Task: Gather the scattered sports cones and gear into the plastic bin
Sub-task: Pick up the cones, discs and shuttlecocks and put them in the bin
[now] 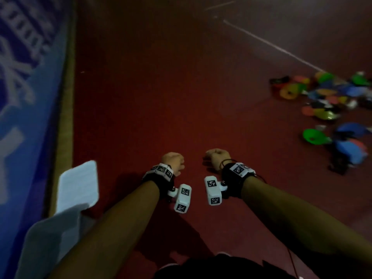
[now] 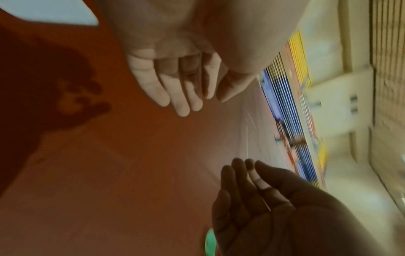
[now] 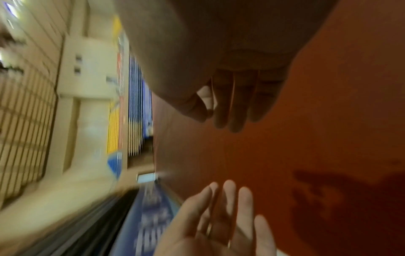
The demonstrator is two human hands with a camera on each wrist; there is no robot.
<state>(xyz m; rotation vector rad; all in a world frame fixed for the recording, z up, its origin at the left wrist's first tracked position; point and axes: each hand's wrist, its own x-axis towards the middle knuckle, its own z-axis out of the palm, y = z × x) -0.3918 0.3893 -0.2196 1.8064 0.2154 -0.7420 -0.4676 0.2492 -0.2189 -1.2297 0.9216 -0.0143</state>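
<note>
Both hands empty right now: our left hand [image 1: 173,162] and right hand [image 1: 217,158] hang out front over the red floor [image 1: 161,97], grip loose and wide on each, fingers [image 2: 181,97] near straight in the wrist views, nothing held. The scattered cones and gear [image 1: 330,99] sit in a heap at about 2 o'clock, well apart from the hands, so the step in hand looks like the walk-over and first pickup. The bin: a pale, rounded-corner shape [image 1: 79,184] at 8 o'clock by the blue banner [image 1: 24,97] is probably its rim or lid, but blur leaves us unsure. Advice: the cones look like thin, shallow plastic discs with a centre hole, glossy, in green, yellow, orange, blue and pink. They should nest, so we stack several by colourless order, pinch the rim edge, and carry a stack per hand rather than singles. The dark floppy pieces in the pile look like fabric or straps; we can't tell exactly. Grab those bunched so nothing trails. The floor reads matte and rubbery, so flat discs may need a fingernail under the edge.
</note>
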